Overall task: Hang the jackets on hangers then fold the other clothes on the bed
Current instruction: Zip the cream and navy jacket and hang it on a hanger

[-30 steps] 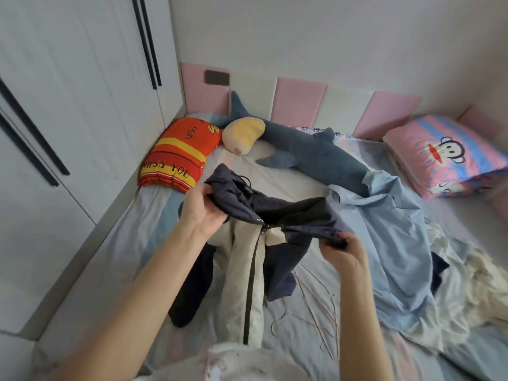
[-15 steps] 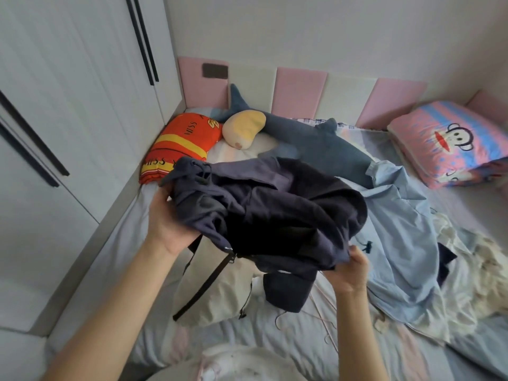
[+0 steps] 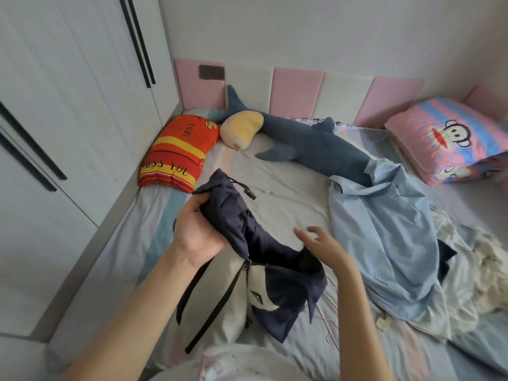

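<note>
My left hand [image 3: 195, 235] grips the bunched hood end of a navy and cream zip jacket [image 3: 277, 273], holding it above the bed [image 3: 280, 199]. The rest of the jacket hangs down, its black zipper dangling toward me. Just right of the dark fabric, my right hand [image 3: 320, 243] hovers with fingers spread and nothing in it. Thin pink wire hangers [image 3: 328, 320] lie on the sheet, partly under the jacket. A light blue shirt [image 3: 384, 232] is spread out to the right, with a crumpled white garment [image 3: 478, 268] beyond it.
A white wardrobe [image 3: 68, 111] runs along the bed's left side. At the head end lie an orange striped pillow [image 3: 178, 155], a blue shark plush [image 3: 310, 144] and a pink cartoon pillow [image 3: 450, 138]. Pink and white padded panels line the wall.
The jacket, held wide by both hands, has dropped and gathered into my left hand. My right hand has let go of it and opened.
</note>
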